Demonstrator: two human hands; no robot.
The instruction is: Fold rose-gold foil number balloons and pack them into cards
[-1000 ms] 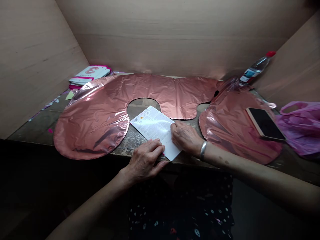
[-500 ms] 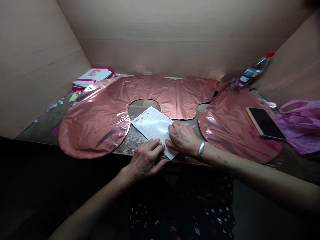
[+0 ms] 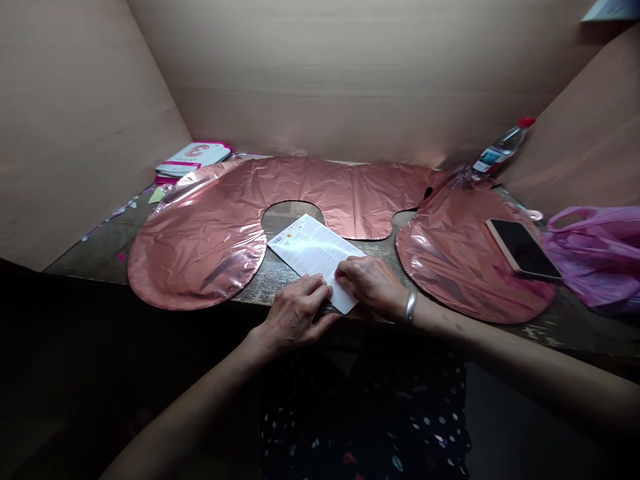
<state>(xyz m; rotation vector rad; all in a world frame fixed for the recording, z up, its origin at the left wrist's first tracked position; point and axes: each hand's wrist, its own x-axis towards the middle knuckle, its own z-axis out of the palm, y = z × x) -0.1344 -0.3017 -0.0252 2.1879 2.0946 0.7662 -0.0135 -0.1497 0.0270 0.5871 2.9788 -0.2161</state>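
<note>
While the white printed sheet [image 3: 313,252] lay slanted at lower centre of the frame, near the front edge of the table [image 3: 100,250], both hands sat on its near end. The left hand [image 3: 295,313] was flat, fingers pressed together, pinning the lower corner. The right hand [image 3: 373,283] was curled with its fingertips [image 3: 341,272] bunched on the paper (could not tell whether they pinched an edge or only pressed). A silver bangle [image 3: 411,305] was on that wrist.

Judged thin, light and floppy, the sheet would likely crease easily and slide on the worn top. It looked best pinned flat with one palm and taken by a free corner or long edge.

A deflated rose-gold foil balloon [image 3: 210,227] curved round the sheet's far end, and another foil piece [image 3: 450,267] lay at right under a phone [image 3: 523,248]. A pink plastic bag [image 3: 595,257] was at far right, a water bottle [image 3: 500,150] at upper right and stacked packs [image 3: 193,160] at upper left.
</note>
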